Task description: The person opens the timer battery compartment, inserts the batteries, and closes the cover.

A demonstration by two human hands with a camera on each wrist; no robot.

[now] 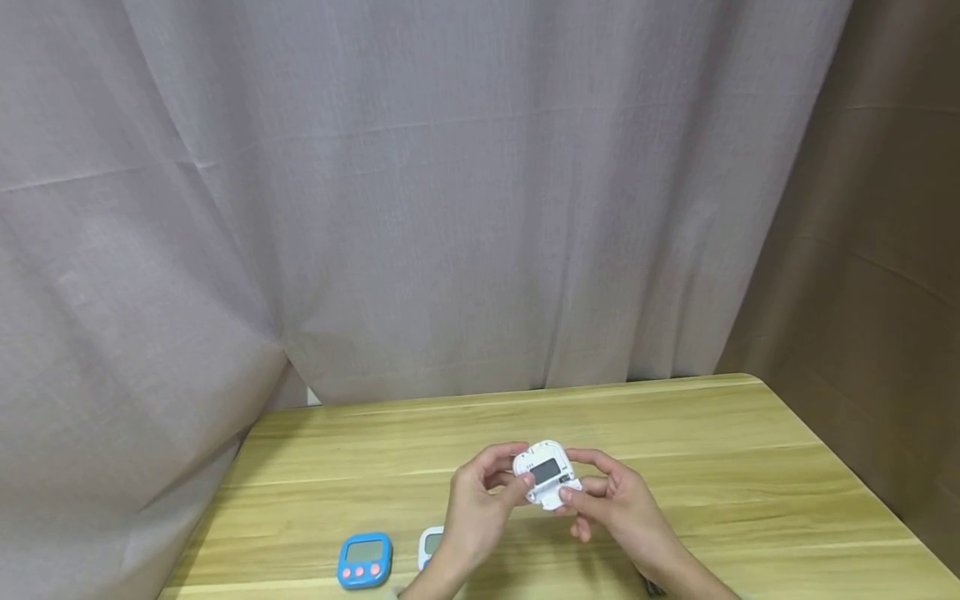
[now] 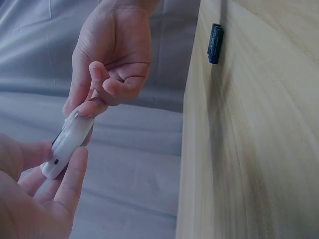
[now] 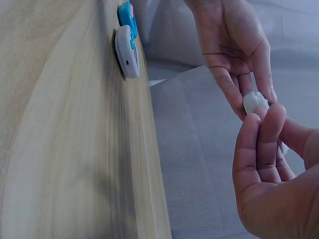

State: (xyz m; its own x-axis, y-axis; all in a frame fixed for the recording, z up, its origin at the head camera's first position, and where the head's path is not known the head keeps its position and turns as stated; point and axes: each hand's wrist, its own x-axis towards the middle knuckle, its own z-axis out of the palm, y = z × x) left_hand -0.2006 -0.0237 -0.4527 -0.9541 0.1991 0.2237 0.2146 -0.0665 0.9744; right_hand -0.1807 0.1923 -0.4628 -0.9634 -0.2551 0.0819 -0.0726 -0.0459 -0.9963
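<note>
My two hands hold a white digital timer (image 1: 538,457) above the table, its back turned up. A dark rectangle shows on that back, and a white flap (image 1: 552,498) sticks out at its lower edge beside a small dark opening. My left hand (image 1: 480,504) grips the timer's left side, thumb on the back and fingers beneath. With its thumb on the flap and index finger at the timer's upper right edge, my right hand (image 1: 626,504) pinches the other side. In the left wrist view, the timer (image 2: 70,144) is seen edge-on between both hands.
On the wooden table (image 1: 337,467) lie a blue timer (image 1: 364,560) with pink buttons and another white timer (image 3: 126,52), partly behind my left wrist in the head view. Dark batteries (image 2: 215,44) lie near my right forearm. Grey curtain (image 1: 465,208) hangs behind the table.
</note>
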